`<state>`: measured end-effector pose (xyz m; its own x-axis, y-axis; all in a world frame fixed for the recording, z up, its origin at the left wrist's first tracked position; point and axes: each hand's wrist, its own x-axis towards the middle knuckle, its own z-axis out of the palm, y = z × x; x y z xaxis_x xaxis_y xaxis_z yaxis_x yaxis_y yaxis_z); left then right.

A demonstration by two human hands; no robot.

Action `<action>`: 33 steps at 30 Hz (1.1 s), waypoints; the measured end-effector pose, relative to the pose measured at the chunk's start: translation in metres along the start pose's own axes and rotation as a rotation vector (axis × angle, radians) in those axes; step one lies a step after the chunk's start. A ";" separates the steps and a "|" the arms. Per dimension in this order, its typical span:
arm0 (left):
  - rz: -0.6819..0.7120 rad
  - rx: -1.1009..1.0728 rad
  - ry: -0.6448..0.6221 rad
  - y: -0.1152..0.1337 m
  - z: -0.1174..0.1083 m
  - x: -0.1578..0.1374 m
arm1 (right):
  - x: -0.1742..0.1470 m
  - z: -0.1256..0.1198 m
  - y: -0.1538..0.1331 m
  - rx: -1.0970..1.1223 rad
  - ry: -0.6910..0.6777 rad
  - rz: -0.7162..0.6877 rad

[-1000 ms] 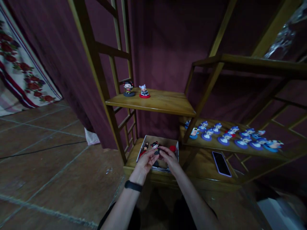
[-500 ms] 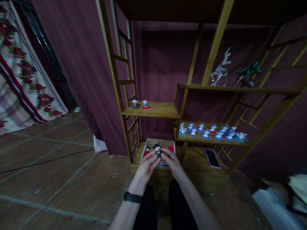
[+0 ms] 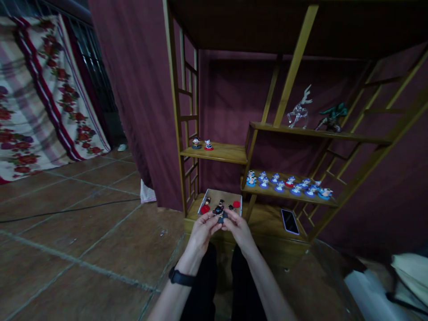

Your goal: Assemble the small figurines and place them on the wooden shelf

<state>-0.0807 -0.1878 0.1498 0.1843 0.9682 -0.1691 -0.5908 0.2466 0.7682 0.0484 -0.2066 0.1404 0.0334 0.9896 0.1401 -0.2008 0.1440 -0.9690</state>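
Between my two hands is a small figurine (image 3: 219, 213) with black hair and a dark base. My left hand (image 3: 203, 229) pinches it from the left, a dark band round that wrist. From the right, the fingers of my right hand (image 3: 236, 226) close on the base. Just behind the hands, a shallow box (image 3: 216, 193) on the lowest shelf holds several more figurines and red pieces, partly hidden by my fingers. Above it, a dark-based figurine (image 3: 196, 143) and a red-based figurine (image 3: 208, 145) stand on the left middle shelf (image 3: 230, 153).
Several blue and white figurines (image 3: 279, 185) stand on the right middle shelf, one with a red base. A phone (image 3: 290, 221) lies on the lowest shelf. A clear deer statue (image 3: 300, 109) and a dark green statue (image 3: 332, 117) stand higher up. A cable (image 3: 83, 208) crosses the floor.
The figurine in my hands has tipped, its face no longer turned toward me. My view has shifted left, and more of the box's contents shows behind my fingers.
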 end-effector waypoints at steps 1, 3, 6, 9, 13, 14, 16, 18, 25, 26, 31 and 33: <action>-0.029 -0.019 0.016 -0.001 0.000 -0.001 | -0.002 -0.001 0.000 -0.007 0.008 0.014; -0.089 -0.068 0.038 -0.002 -0.001 -0.002 | -0.005 -0.003 0.000 -0.018 0.021 0.027; -0.142 -0.130 0.029 0.001 -0.001 -0.001 | -0.004 -0.004 0.000 -0.027 0.009 0.019; -0.164 -0.155 0.012 0.005 0.002 0.001 | 0.001 -0.006 0.002 -0.043 0.002 0.005; -0.142 -0.177 -0.006 0.012 0.007 0.003 | 0.012 -0.006 0.005 -0.050 0.033 -0.017; -0.135 -0.177 -0.019 0.013 0.007 0.004 | 0.014 -0.006 0.005 -0.047 0.036 -0.018; -0.125 -0.178 -0.034 0.015 0.008 0.007 | 0.019 -0.005 0.005 -0.041 0.036 -0.019; -0.117 -0.186 -0.022 0.015 0.008 0.012 | 0.023 -0.005 0.004 -0.032 0.034 -0.019; -0.167 -0.184 -0.009 0.017 0.008 0.031 | 0.031 -0.003 -0.002 -0.037 0.046 -0.044; -0.170 -0.185 -0.011 0.017 0.007 0.033 | 0.033 -0.004 -0.001 -0.053 0.046 -0.056; -0.165 -0.172 -0.025 0.014 0.005 0.044 | 0.042 -0.008 0.008 -0.182 0.086 -0.147; -0.159 -0.161 -0.023 0.012 0.005 0.046 | 0.046 -0.009 0.011 -0.190 0.094 -0.158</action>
<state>-0.0754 -0.1403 0.1542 0.3017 0.9159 -0.2646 -0.6703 0.4012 0.6243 0.0568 -0.1594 0.1342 0.1422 0.9488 0.2820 0.0011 0.2847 -0.9586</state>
